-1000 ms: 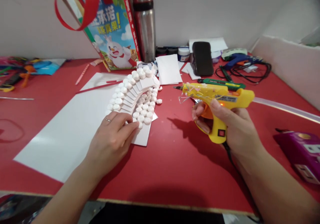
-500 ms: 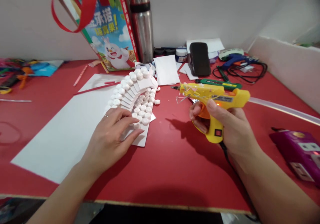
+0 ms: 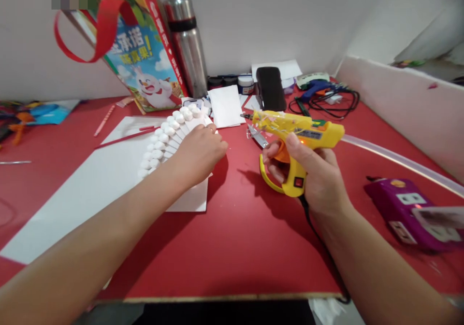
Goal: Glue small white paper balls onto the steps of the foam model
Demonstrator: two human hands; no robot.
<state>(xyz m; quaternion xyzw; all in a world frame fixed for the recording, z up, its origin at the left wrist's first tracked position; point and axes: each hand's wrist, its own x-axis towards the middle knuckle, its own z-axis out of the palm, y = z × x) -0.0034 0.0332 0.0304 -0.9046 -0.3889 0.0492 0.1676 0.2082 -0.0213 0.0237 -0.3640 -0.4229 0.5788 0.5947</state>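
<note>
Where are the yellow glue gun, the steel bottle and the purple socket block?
Yellow glue gun (image 3: 290,124): head view, on its barrel body.
Steel bottle (image 3: 190,57): head view, on its side below the black band.
Purple socket block (image 3: 402,213): head view, on its casing.

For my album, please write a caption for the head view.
Right hand holding a yellow hot-glue gun, left hand at a curved white craft.

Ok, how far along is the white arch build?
Looks done: white knobs line the outer edge of the stepped arch. In hand: right hand holds the yellow hot-glue gun, nozzle off the arch; left hand covers the inner side, grip hidden. Possibly left: the visible steps carry no knobs; can't tell if they need any.
</note>
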